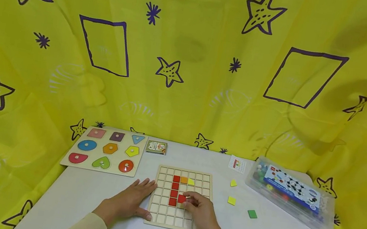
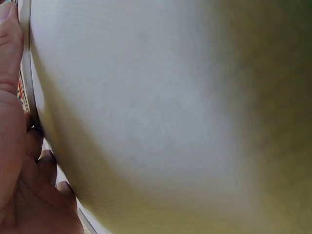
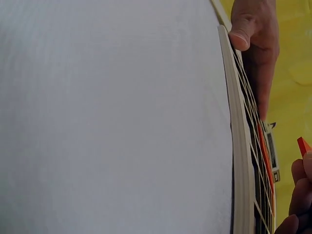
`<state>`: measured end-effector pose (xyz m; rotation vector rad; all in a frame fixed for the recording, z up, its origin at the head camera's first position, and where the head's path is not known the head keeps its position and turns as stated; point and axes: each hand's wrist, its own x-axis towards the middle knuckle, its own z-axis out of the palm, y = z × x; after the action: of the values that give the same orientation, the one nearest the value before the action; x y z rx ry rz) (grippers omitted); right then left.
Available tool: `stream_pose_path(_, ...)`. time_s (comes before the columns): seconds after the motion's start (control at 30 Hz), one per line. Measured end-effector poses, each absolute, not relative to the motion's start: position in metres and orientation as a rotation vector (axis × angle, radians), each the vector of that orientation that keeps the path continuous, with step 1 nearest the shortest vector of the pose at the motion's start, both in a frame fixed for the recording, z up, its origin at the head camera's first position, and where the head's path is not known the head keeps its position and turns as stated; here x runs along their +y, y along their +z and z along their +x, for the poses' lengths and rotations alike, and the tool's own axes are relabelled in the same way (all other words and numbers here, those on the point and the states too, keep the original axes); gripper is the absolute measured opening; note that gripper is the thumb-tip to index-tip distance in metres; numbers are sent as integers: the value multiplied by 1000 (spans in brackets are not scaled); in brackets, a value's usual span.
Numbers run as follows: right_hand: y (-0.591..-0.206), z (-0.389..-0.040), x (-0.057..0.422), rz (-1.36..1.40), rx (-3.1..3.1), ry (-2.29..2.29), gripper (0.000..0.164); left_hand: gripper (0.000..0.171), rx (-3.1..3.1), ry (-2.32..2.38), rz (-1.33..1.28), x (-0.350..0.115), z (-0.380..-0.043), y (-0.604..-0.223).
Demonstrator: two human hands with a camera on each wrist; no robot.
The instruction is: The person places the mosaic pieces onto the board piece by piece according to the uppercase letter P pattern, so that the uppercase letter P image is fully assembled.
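Note:
A wooden grid board (image 1: 160,219) lies on the table in the head view. Four-sided red tiles (image 1: 175,186) fill a column of its cells, with an orange tile (image 1: 184,180) and a yellow tile (image 1: 191,182) to the right of the top one. My right hand (image 1: 201,210) pinches a red square tile (image 1: 182,199) over the board, just right of that column. In the right wrist view this tile (image 3: 303,146) is raised above the grid. My left hand (image 1: 131,199), fingers extended and thumb apart, rests against the board's left edge.
Right of the board lie two loose yellow pieces (image 1: 231,200) and a green piece (image 1: 252,214). A pattern card (image 1: 237,164) and a clear plastic box (image 1: 290,195) stand behind them. A shape puzzle (image 1: 104,150) and a small card box (image 1: 156,147) sit at the back left.

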<state>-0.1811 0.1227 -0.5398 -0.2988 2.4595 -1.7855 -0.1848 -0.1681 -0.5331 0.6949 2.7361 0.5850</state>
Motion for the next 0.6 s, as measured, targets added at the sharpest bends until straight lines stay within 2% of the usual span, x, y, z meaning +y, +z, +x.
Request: stream_pose_path(0.6,-552,-171,110,-495,2618,-1510,19,112,2743,557,687,-169,-187,-538)
